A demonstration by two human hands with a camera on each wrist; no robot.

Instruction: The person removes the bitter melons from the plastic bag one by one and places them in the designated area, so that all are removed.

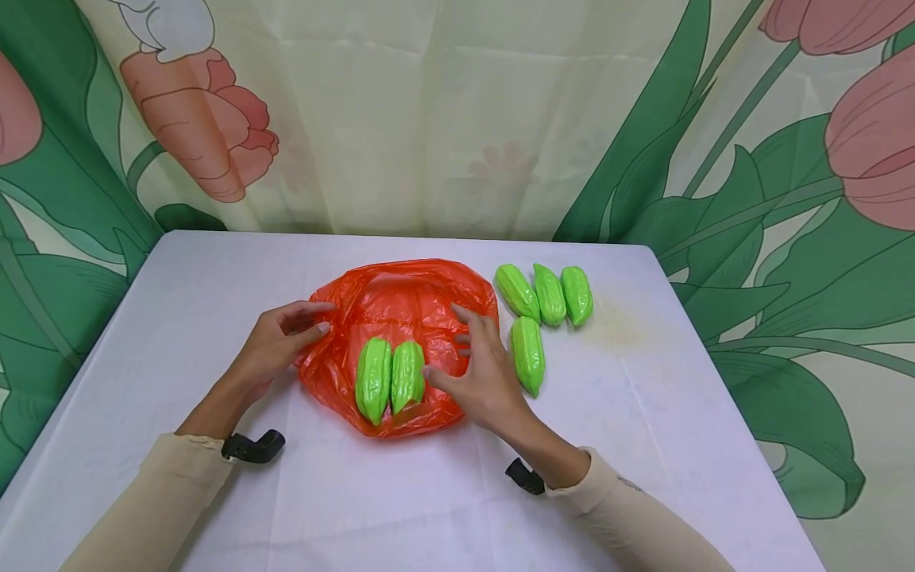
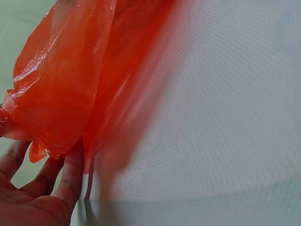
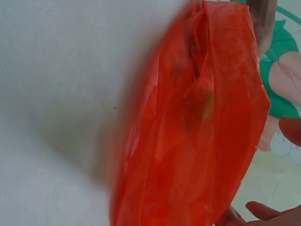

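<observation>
A red plastic bag (image 1: 389, 306) lies spread with its mouth open upward, and two bright green ridged fruits, star-fruit-like in shape, rest side by side in it: one on the left (image 1: 373, 380), one on the right (image 1: 408, 373). My left hand (image 1: 275, 345) holds the bag's left rim between thumb and fingers; the left wrist view shows the fingers (image 2: 72, 176) against the red film. Over the bag's right side my right hand (image 1: 486, 377) spreads its fingers, thumb near the right fruit. The right wrist view shows the bag's outer side (image 3: 188, 141), with fingertips (image 3: 291, 129) apart from it.
More green fruits lie right of the bag: three in a row, including the middle one (image 1: 549, 294), and one nearer (image 1: 527, 356) beside my right hand. All stand on a white-covered table (image 1: 372, 508). Behind hangs a printed curtain (image 1: 443, 119) with tulips and a carrot.
</observation>
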